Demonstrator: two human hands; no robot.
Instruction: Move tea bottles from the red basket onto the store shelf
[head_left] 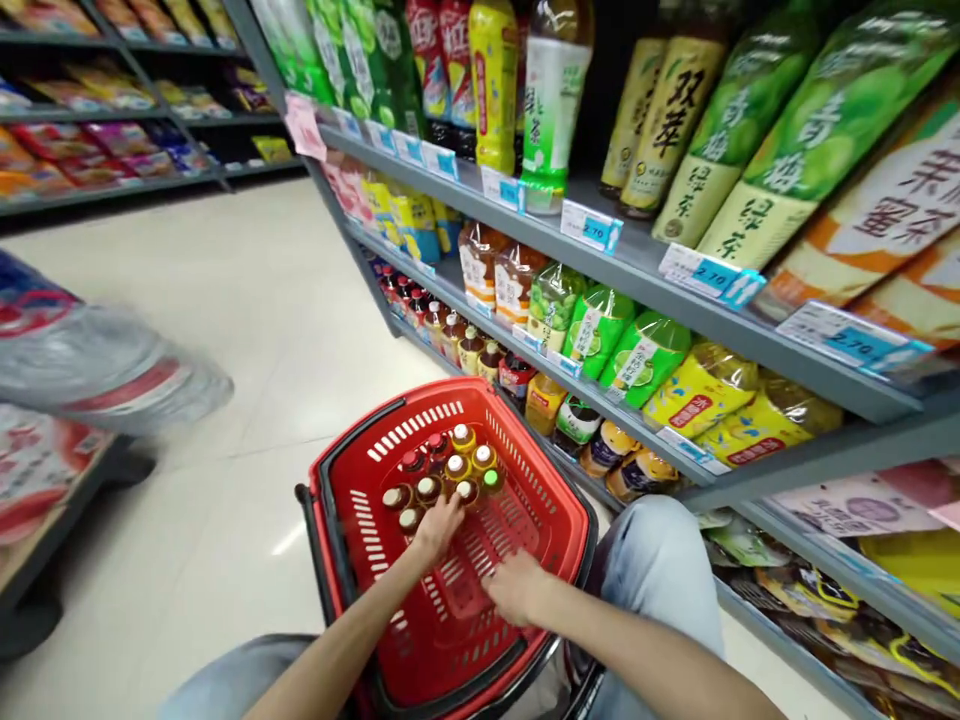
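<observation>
A red plastic shopping basket [577, 520] with black handles stands between my knees. Several small drink bottles [457, 466] stand upright together in its far half, most with white caps, others with red caps and one with a green cap. My left hand [439, 530] reaches in from the near side, its fingers closed at the neck of a dark bottle with a white cap [466, 490]. Over the near right part of the basket, my right hand [517, 588] has its fingers curled in; no object shows in it.
Drink shelves [637, 250] run along the right, with several bottles and blue price tags. At left, blurred large water bottles [112, 360] lie beside a low wheeled stand [67, 520]. Snack shelves [97, 115] stand beyond the pale floor [240, 300]. My right knee [660, 560] is near the shelf.
</observation>
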